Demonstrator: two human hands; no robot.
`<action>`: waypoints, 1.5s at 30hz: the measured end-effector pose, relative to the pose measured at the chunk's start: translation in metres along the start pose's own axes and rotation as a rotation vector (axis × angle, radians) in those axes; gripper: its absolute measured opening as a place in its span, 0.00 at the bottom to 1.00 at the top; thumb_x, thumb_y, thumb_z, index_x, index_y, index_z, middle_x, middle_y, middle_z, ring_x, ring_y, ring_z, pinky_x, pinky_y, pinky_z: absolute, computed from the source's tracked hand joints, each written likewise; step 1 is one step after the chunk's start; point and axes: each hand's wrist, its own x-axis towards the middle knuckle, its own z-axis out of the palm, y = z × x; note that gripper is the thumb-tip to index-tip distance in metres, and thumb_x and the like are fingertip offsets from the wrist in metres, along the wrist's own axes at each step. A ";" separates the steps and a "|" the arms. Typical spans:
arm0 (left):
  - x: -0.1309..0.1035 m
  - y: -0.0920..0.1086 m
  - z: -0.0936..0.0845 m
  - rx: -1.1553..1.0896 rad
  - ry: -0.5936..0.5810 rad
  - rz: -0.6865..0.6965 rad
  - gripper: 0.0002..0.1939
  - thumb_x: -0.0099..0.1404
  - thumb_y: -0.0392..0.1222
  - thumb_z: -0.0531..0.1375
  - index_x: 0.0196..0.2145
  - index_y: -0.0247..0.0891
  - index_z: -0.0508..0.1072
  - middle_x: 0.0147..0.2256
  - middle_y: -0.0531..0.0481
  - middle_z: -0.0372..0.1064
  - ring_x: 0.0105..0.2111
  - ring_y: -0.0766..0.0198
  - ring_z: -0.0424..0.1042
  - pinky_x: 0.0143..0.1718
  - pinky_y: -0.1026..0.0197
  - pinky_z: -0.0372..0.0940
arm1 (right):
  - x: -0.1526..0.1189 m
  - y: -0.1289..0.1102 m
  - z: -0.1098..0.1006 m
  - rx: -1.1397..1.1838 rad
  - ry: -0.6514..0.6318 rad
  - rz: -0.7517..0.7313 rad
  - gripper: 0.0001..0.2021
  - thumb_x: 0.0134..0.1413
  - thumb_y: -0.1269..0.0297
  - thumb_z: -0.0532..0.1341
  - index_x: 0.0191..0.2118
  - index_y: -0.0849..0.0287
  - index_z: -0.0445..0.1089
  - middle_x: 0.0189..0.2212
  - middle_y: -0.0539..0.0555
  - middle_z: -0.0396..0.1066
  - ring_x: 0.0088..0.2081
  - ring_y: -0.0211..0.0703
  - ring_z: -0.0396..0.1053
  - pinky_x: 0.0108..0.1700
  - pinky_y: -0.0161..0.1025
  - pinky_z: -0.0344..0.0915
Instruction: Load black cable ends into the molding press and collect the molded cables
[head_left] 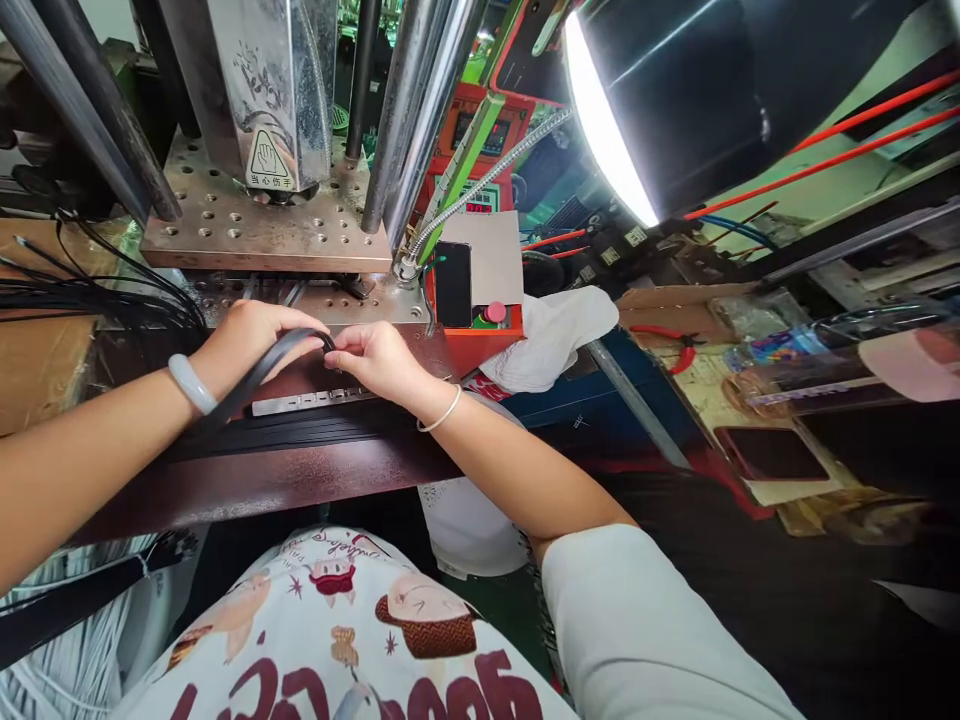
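Observation:
A black cable (277,352) arches between my two hands and trails down past my left wrist. My left hand (244,345) has its fingers closed around it, thumb side up. The cable's end is pinched by the thumb and fingers of my right hand (379,362), the fingertips of both hands almost meeting. Just below them lies a notched metal bar (319,401) on the dark red machine bed. Several black cables (300,428) lie side by side along the bed's front edge. What exactly the right fingertips cover is hidden.
Above my hands hangs a press head with a hand-warning sign (270,160) over a drilled plate (262,235). At left is a bundle of black cables (127,280). A red control box (480,340), white cloth (559,335), lamp (611,120) and red-handled pliers (679,350) are to the right.

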 end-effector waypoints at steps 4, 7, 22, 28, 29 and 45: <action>-0.009 0.009 0.009 0.115 -0.046 0.150 0.20 0.67 0.51 0.53 0.39 0.39 0.82 0.35 0.46 0.81 0.34 0.58 0.78 0.38 0.60 0.69 | -0.013 -0.006 -0.005 -0.311 -0.021 -0.092 0.06 0.56 0.71 0.66 0.28 0.62 0.75 0.24 0.48 0.71 0.29 0.36 0.65 0.36 0.34 0.58; -0.018 0.020 0.009 0.274 -0.046 0.205 0.20 0.68 0.47 0.51 0.39 0.37 0.81 0.37 0.44 0.80 0.36 0.56 0.78 0.39 0.59 0.68 | -0.023 -0.005 -0.010 -0.530 0.040 -0.181 0.09 0.60 0.71 0.64 0.28 0.61 0.76 0.27 0.53 0.73 0.35 0.42 0.66 0.41 0.38 0.61; -0.046 0.009 0.021 0.122 0.067 0.247 0.15 0.69 0.37 0.49 0.34 0.37 0.75 0.34 0.46 0.77 0.33 0.62 0.76 0.38 0.62 0.70 | -0.051 0.029 -0.002 -0.436 0.095 -0.648 0.12 0.65 0.75 0.53 0.41 0.59 0.74 0.31 0.55 0.75 0.34 0.43 0.66 0.41 0.41 0.66; -0.053 0.008 0.029 -0.038 0.089 0.154 0.11 0.71 0.47 0.57 0.36 0.43 0.77 0.34 0.52 0.80 0.32 0.62 0.78 0.37 0.61 0.71 | -0.054 0.022 0.002 -0.564 0.007 -0.658 0.13 0.65 0.77 0.51 0.40 0.60 0.72 0.32 0.57 0.73 0.34 0.44 0.63 0.40 0.41 0.64; -0.054 0.008 0.030 -0.044 0.091 0.141 0.11 0.71 0.48 0.58 0.36 0.43 0.77 0.33 0.52 0.80 0.32 0.61 0.78 0.37 0.60 0.71 | -0.055 0.020 0.000 -0.573 0.006 -0.608 0.12 0.65 0.75 0.51 0.40 0.60 0.72 0.31 0.56 0.73 0.34 0.44 0.63 0.40 0.41 0.63; -0.050 0.010 0.030 0.279 -0.074 0.412 0.19 0.70 0.33 0.47 0.45 0.37 0.77 0.41 0.43 0.79 0.40 0.58 0.77 0.45 0.57 0.71 | -0.068 0.030 -0.047 -0.538 0.159 -0.295 0.12 0.65 0.71 0.56 0.46 0.58 0.78 0.38 0.57 0.66 0.40 0.45 0.66 0.44 0.44 0.67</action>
